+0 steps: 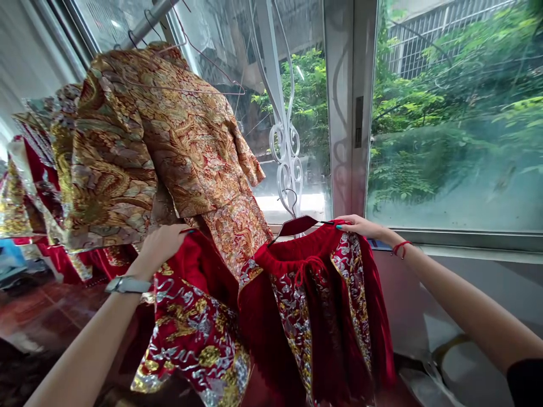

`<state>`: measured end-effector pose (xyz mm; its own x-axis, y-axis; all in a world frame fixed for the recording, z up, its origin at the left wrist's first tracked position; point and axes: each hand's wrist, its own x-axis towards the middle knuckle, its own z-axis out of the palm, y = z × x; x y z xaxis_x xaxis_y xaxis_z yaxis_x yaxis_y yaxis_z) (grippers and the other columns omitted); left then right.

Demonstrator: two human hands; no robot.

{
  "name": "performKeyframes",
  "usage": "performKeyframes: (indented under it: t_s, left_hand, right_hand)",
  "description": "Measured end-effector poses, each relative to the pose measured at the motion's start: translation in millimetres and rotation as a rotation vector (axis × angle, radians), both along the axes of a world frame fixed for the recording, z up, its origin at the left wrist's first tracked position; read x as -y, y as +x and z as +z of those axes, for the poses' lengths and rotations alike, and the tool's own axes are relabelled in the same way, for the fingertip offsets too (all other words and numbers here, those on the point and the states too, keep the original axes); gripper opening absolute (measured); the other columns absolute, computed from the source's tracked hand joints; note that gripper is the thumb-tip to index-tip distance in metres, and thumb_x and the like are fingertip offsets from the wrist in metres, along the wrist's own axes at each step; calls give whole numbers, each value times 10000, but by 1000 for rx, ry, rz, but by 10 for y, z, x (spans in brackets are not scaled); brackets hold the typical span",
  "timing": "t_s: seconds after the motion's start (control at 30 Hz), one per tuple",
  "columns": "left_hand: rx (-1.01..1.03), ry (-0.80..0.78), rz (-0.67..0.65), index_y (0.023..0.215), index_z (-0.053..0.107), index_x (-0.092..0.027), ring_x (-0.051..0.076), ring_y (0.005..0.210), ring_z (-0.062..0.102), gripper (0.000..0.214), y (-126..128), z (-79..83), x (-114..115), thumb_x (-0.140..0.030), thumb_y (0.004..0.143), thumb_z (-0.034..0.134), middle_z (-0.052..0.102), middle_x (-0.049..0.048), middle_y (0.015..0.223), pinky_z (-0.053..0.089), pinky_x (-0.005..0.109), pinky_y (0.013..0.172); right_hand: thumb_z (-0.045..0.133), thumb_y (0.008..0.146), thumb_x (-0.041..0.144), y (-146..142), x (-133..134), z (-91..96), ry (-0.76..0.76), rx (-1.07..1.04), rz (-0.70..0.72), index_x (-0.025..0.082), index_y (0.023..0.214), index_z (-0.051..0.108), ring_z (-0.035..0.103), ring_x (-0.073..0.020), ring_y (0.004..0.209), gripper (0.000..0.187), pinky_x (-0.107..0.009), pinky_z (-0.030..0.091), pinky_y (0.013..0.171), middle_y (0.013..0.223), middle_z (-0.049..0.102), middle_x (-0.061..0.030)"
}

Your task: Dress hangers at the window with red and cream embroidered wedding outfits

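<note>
A dark red skirt (271, 316) with a gathered waist, a tied red cord and gold and silver embroidered panels hangs from a black hanger (297, 226) in front of me. My right hand (358, 226) pinches the skirt's waistband at its right end, by the hanger's arm. On the left, my left hand (163, 251) grips the upper edge of a red embroidered cloth panel (195, 339), its fingers partly hidden behind the cloth. Whether that panel belongs to the same skirt, I cannot tell.
Gold brocade jackets (190, 135) hang from a metal rail (148, 22) at upper left, with a bare wire hanger (203, 85) among them. More red and gold garments (25, 186) hang farther left. Ahead stand a window (449, 141) and white scrolled ironwork (284, 135).
</note>
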<state>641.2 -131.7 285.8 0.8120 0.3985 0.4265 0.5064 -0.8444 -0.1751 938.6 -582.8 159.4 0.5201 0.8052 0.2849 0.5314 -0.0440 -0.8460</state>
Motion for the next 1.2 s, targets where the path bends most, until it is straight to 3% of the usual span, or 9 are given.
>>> performKeyframes:
  t_s: [0.1,0.23,0.43,0.57,0.7,0.83,0.9,1.03,1.2]
  left_hand:
    - [-115,30,-4,1172,687,-209,272,964,666,393,204,70,269,-271,948,369,722,103,1123,474,364,840]
    - [-122,97,-9,1169,687,-174,293,959,678,406,463,132,747,-279,945,365,726,138,1049,490,387,844]
    - [-131,120,-53,1073,697,-133,315,957,686,390,840,106,1378,-238,917,355,724,189,1017,513,395,806]
    - [-157,195,-125,1036,692,-134,305,939,694,374,908,7,1702,-193,904,348,730,182,987,507,377,791]
    - [-256,185,-199,1017,691,-170,285,903,702,365,644,-89,1814,-226,935,340,739,147,966,506,347,751]
    - [-295,157,-116,1022,683,-181,293,862,713,364,279,-205,1758,-217,956,327,743,134,928,512,349,723]
    - [-258,144,-60,1033,678,-171,304,844,716,368,226,-304,1792,-189,956,318,740,140,903,516,354,700]
    - [-20,62,28,1170,638,-176,300,834,717,399,481,-553,2009,-158,965,296,736,145,907,519,349,661]
    - [298,-87,38,1147,678,-158,288,906,686,388,923,-852,2147,-175,970,333,721,163,918,535,365,716]
  right_hand:
    - [584,867,467,-57,-1,-30,28,-7,-1,129,1184,674,666,-207,956,472,-328,518,862,1108,720,-100]
    - [575,868,487,-134,-24,-67,51,-65,21,124,1198,662,650,-222,1018,499,-348,494,913,1158,702,-110]
    - [607,831,516,-254,-6,-78,42,-85,-15,152,1180,674,630,-228,947,509,-344,481,842,1098,709,-87]
    - [563,849,473,-411,62,-38,34,-9,-124,162,1097,693,608,-205,855,419,-320,447,785,986,712,-55]
    - [551,849,439,-562,97,-27,24,90,-284,191,1026,709,584,-192,748,343,-303,428,713,831,702,-25]
    - [550,850,416,-702,54,-86,35,150,-412,236,997,714,615,-217,784,285,-307,439,719,873,726,-26]
    - [532,862,398,-752,16,-133,46,156,-443,253,998,709,634,-234,848,266,-322,448,772,949,736,-29]
    - [509,869,363,-767,-43,-220,65,138,-454,269,1054,699,643,-259,956,282,-353,450,858,1045,736,-27]
    - [535,850,357,-745,-55,-269,83,107,-424,277,1107,703,657,-257,912,318,-364,473,839,1009,748,-21]
